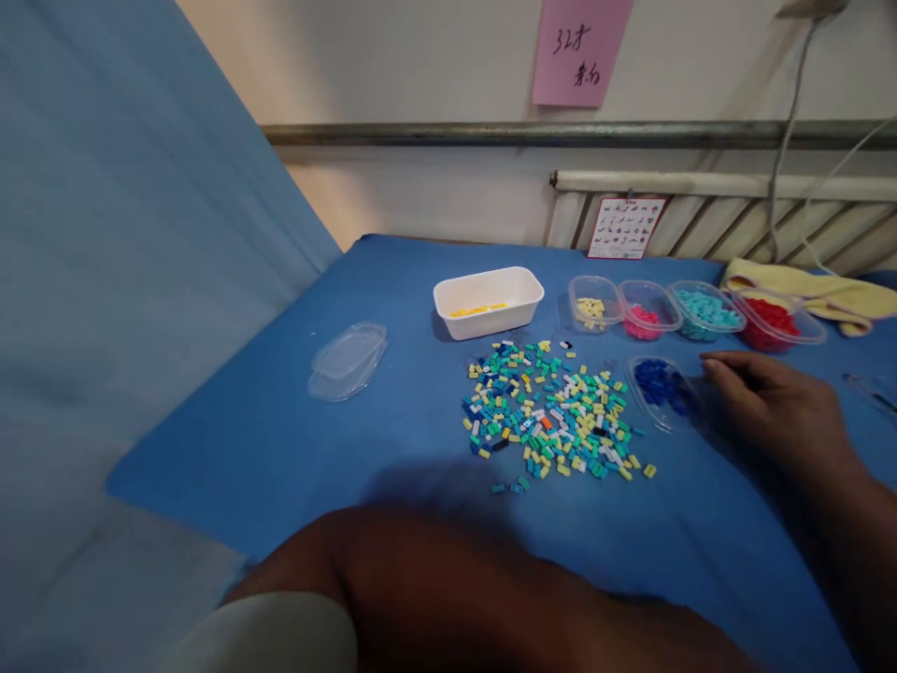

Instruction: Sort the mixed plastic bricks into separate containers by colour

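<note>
The tub (639, 400) of blue bricks (659, 385) is best not jostled by the right hand (785, 402); whether its fingers (729, 359) grip anything cannot be told; left hand unseen.

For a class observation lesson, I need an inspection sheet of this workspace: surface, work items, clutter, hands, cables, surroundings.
Surface: blue tabletop, carrying loose multicoloured pieces.
Work items: white tub with yellow-orange pieces; row of clear containers holding pale yellow, pink, turquoise and red pieces; nearer clear container with dark blue pieces.
Clutter: clear lids; yellow cloth.
Hands: right hand beside the dark blue pieces, contact unclear; left hand not in view.
Cables: grey cable and thin white cord by the wall.
Surroundings: blue curtain, pipe, radiator, pink note, printed card.
</note>
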`<control>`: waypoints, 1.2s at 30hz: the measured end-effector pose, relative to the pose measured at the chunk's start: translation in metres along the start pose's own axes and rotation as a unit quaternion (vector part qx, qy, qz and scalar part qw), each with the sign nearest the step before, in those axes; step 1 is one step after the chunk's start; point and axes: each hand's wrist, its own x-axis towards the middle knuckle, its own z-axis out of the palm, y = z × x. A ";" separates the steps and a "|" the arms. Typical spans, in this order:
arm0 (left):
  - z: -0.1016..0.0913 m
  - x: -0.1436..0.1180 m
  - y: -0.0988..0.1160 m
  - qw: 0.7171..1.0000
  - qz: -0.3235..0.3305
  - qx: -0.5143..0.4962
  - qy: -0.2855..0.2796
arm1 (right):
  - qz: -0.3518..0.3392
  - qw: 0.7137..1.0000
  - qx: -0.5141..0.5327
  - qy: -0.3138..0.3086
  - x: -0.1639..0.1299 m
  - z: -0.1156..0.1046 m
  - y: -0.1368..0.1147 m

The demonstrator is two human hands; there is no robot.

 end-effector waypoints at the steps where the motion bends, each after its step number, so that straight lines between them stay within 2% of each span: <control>1: -0.012 0.000 0.007 0.999 0.004 0.023 -0.025 | 0.029 0.999 0.013 0.010 0.001 0.000 0.001; 2: -0.027 0.000 0.015 0.998 0.005 0.048 -0.040 | 0.058 0.998 0.024 0.012 0.003 0.001 0.002; 5: -0.083 -0.006 0.036 0.996 -0.011 0.086 -0.017 | 0.129 0.990 0.050 0.007 0.008 0.000 0.001; 6: -0.105 -0.011 0.040 0.994 -0.025 0.108 0.002 | 0.141 0.988 0.057 0.007 0.009 0.000 0.001; 7: -0.128 -0.017 0.042 0.981 -0.071 0.175 0.049 | 0.148 0.987 0.065 0.007 0.010 0.000 0.000; 8: -0.151 -0.025 0.041 0.952 -0.135 0.252 0.108 | 0.152 0.986 0.073 0.007 0.011 0.001 -0.001; 10: -0.192 -0.041 0.034 0.859 -0.275 0.378 0.208 | 0.155 0.984 0.083 0.002 0.012 0.002 -0.002; 12: -0.218 -0.053 0.021 0.782 -0.379 0.447 0.210 | 0.155 0.984 0.088 -0.006 0.013 0.003 -0.002; 13: -0.226 -0.057 0.013 0.760 -0.402 0.466 0.208 | 0.155 0.984 0.087 -0.004 0.013 0.004 -0.001; 15: -0.230 -0.058 0.001 0.746 -0.413 0.481 0.202 | 0.150 0.985 0.087 -0.003 0.014 0.004 -0.001; 17: -0.227 -0.055 -0.009 0.748 -0.406 0.486 0.198 | 0.148 0.986 0.082 -0.002 0.014 0.005 0.000; 21: -0.224 -0.049 -0.018 0.738 -0.413 0.498 0.193 | 0.140 0.988 0.067 -0.011 0.014 0.007 0.005; 25: -0.229 -0.050 -0.022 0.723 -0.430 0.506 0.191 | 0.131 0.989 0.069 -0.010 0.016 0.011 0.012; 31: -0.229 -0.048 -0.020 0.732 -0.412 0.517 0.164 | 0.133 0.989 0.064 -0.018 0.017 0.011 0.013; 36: -0.227 -0.044 -0.023 0.728 -0.403 0.524 0.182 | 0.123 0.990 0.064 -0.027 0.018 0.011 0.013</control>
